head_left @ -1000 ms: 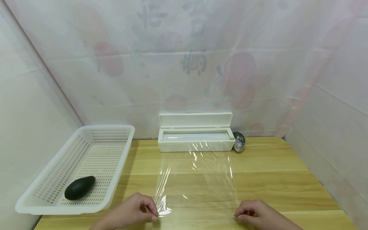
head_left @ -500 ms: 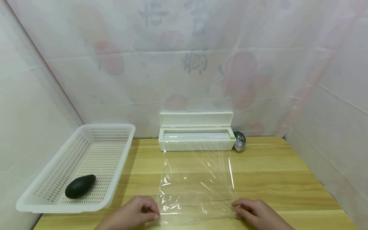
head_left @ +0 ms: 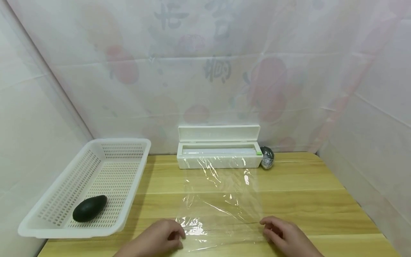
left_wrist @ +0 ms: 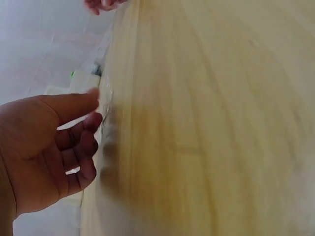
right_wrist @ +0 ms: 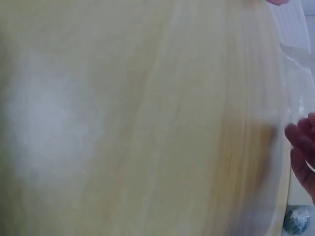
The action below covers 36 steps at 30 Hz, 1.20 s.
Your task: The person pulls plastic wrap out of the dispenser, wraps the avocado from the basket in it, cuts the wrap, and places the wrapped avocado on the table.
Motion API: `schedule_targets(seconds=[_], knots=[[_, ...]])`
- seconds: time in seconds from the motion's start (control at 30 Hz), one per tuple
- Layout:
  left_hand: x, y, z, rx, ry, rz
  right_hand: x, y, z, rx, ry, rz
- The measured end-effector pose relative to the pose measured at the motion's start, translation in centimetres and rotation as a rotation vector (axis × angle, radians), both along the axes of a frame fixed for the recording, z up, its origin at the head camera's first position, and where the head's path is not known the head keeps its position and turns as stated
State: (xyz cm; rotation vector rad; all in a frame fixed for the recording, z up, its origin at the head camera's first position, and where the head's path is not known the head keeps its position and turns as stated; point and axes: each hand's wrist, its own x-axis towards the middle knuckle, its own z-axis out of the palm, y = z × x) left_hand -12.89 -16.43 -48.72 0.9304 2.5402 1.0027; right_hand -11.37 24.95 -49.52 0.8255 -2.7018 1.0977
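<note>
A clear sheet of cling film (head_left: 221, 210) stretches over the table from the front of a white dispenser box (head_left: 219, 162), whose lid stands raised and whose roll shows inside. My left hand (head_left: 157, 237) is at the film's near left corner. In the left wrist view the left hand (left_wrist: 49, 147) has its thumb apart from loosely bent fingers. At the film's right edge is my right hand (head_left: 287, 233), its thumb and forefinger parted. Only part of the right hand (right_wrist: 305, 147) shows in the right wrist view. Whether either hand touches the film is unclear.
On the left, a white perforated basket (head_left: 135, 192) holds a dark green avocado (head_left: 90, 208). A film-wrapped dark round object (head_left: 267, 157) sits against the box's right end. The wooden table (head_left: 321, 200) ends at a curtain-like backdrop (head_left: 205, 89).
Both hands have loosened from their pinch on the film's near corners. The left hand has shifted slightly right. The film's near part has sagged and its edge lies looser.
</note>
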Motion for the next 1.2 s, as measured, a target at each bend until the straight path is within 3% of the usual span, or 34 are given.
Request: schedule_targets(seconds=[0.1,0.2,0.4,0.5,0.57,0.67,0.77,0.83,1.1,1.2], knots=[[0.1,0.3,0.0,-0.078,0.091,-0.026,0.0,-0.1,-0.5,0.011,0.112,-0.012],[0.3,0.4,0.0,-0.102,0.123,-0.029,0.0,0.1,-1.0,0.028,0.124,-0.001],[0.3,0.2,-0.2,-0.115,0.085,0.014,-0.1,1.2,-0.7,0.050,-0.187,0.095],[0.3,0.1,-0.1,-0.120,0.065,0.027,-0.2,1.3,-0.5,0.012,-0.298,0.143],[0.3,0.2,0.0,-0.123,0.064,0.031,-0.3,1.2,-0.2,-0.007,-0.377,0.119],[0.4,0.2,0.1,-0.122,0.053,0.038,-0.5,0.6,0.2,0.019,-0.454,-0.005],[0.4,0.2,0.2,-0.119,0.049,0.048,-0.7,0.1,0.3,0.108,-0.450,-0.118],[0.4,0.2,0.1,-0.115,0.056,0.054,-0.8,0.0,0.2,0.150,-0.430,-0.127],[0.3,-0.2,-0.2,-0.123,0.098,0.073,-0.5,0.8,0.1,0.120,-0.387,0.058],[0.3,-0.1,-0.1,-0.117,0.097,0.065,-0.5,1.0,0.2,0.100,-0.379,0.088]])
